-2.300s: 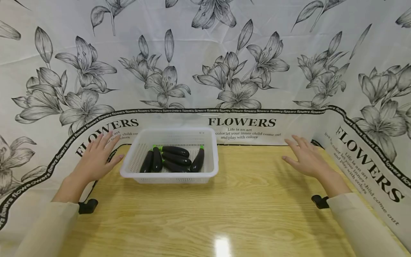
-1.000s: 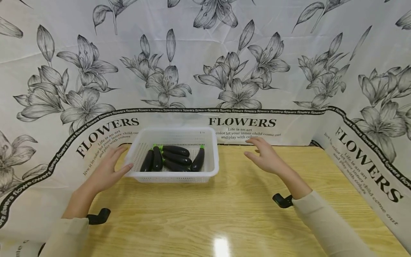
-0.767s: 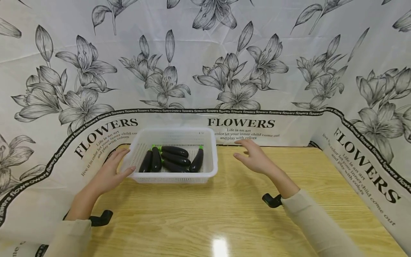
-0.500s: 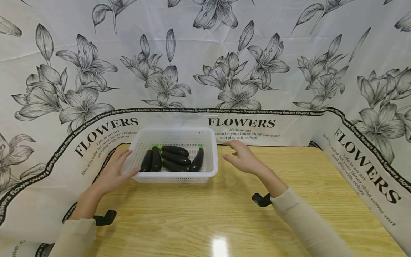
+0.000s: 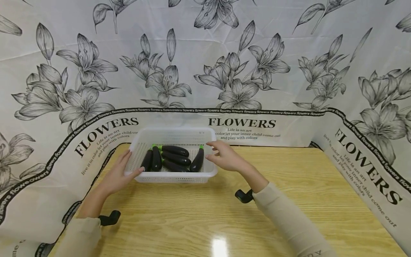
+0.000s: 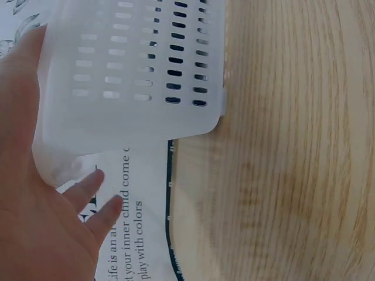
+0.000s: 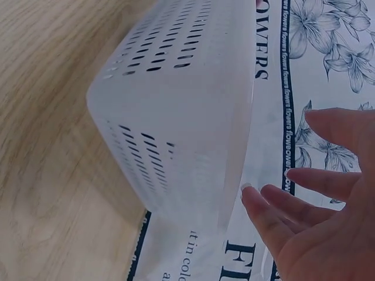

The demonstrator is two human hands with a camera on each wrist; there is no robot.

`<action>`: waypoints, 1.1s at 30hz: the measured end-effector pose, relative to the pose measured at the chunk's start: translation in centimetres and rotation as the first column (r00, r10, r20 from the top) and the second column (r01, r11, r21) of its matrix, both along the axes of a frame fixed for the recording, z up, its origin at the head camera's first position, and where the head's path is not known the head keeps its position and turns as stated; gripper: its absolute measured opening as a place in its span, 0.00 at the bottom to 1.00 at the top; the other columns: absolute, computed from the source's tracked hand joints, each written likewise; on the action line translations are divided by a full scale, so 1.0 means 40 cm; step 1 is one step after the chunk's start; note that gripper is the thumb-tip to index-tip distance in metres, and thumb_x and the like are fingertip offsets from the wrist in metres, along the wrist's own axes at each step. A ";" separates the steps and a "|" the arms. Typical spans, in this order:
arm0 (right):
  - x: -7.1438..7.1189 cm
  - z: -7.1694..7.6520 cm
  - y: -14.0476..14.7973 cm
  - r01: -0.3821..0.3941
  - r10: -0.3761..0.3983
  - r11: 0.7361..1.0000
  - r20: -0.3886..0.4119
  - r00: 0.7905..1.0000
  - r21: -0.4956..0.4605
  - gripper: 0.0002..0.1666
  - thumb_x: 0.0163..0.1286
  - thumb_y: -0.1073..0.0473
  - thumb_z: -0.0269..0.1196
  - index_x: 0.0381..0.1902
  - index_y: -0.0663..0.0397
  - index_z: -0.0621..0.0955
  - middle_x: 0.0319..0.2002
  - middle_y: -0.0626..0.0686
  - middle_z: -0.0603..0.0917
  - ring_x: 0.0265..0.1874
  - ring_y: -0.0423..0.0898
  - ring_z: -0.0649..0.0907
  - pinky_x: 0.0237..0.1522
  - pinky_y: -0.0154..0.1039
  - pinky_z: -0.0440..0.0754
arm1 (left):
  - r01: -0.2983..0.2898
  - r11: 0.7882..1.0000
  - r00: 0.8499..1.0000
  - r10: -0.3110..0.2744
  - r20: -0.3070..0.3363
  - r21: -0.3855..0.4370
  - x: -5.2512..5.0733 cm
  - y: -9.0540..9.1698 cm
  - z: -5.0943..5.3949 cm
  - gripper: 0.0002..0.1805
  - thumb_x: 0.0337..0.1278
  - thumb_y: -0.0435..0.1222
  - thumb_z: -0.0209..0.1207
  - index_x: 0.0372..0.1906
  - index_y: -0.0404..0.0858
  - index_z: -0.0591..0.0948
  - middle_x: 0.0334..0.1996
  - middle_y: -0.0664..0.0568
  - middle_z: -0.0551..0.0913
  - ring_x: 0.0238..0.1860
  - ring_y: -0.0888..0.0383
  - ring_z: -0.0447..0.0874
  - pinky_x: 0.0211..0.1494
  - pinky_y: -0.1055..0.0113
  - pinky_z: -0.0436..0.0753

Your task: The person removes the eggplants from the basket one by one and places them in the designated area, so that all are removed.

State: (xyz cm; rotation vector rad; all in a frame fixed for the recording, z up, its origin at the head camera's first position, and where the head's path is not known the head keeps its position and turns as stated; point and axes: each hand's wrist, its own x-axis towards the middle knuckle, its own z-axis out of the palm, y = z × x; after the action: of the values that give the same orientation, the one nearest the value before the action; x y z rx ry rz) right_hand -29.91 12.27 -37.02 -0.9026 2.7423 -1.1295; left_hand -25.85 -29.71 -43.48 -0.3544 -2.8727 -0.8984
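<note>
A white perforated plastic basket [image 5: 176,175] stands on the wooden table. Several dark eggplants [image 5: 175,158] with green stem ends lie inside it. My left hand [image 5: 118,175] is at the basket's left end in the head view. Its thumb lies over the front left rim, and the other fingers extend loosely along the outside. The left wrist view has the left hand [image 6: 41,193] against the basket corner. Over the right rim hovers my right hand [image 5: 228,157], fingers loosely bent with nothing between them. In the right wrist view a gap separates its fingertips from the basket wall [image 7: 170,111].
A white cloth [image 5: 205,71] with grey flowers and printed lettering hangs behind the table and along its sides. Wood-grain tabletop [image 5: 179,217] extends in front of the basket and to its right. Black devices [image 5: 110,218] are strapped at both wrists.
My right hand has travelled left from the far right of the table to the basket's right rim. My left hand has come right onto the left rim. The basket has stayed in place.
</note>
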 end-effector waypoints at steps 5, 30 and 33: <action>-0.011 -0.002 -0.041 -0.028 0.028 0.999 -0.001 1.000 0.025 0.34 0.76 0.57 0.60 0.73 0.71 0.67 0.71 0.69 0.70 0.64 0.67 0.76 0.60 0.54 0.81 | -0.024 1.000 1.000 0.024 0.007 0.013 -0.004 -0.001 -0.005 0.57 0.68 0.61 0.58 0.82 0.32 0.43 0.82 0.35 0.41 0.77 0.28 0.48 0.71 0.28 0.58; -0.057 -0.075 -0.220 0.169 -0.227 0.922 0.132 0.965 0.347 0.33 0.76 0.53 0.61 0.69 0.71 0.69 0.72 0.70 0.66 0.68 0.62 0.72 0.66 0.54 0.74 | -0.091 0.995 0.996 0.092 -0.012 0.036 -0.008 0.002 -0.018 0.61 0.62 0.65 0.60 0.83 0.35 0.44 0.83 0.40 0.43 0.75 0.30 0.56 0.69 0.30 0.63; -0.066 -0.087 -0.233 0.249 -0.309 0.899 0.119 0.943 0.360 0.28 0.75 0.53 0.62 0.63 0.70 0.74 0.67 0.71 0.70 0.59 0.61 0.78 0.59 0.54 0.79 | -0.095 0.995 0.995 0.095 -0.005 0.031 -0.009 0.002 -0.021 0.61 0.62 0.65 0.60 0.83 0.36 0.43 0.83 0.41 0.42 0.75 0.30 0.55 0.69 0.30 0.63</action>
State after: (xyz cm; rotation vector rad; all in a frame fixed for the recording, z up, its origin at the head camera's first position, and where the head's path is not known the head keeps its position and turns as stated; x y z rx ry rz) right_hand -32.54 2.96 -40.51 -0.3558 2.8505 -0.6793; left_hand -26.19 -29.64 -44.33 -0.2151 -2.8387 -0.9218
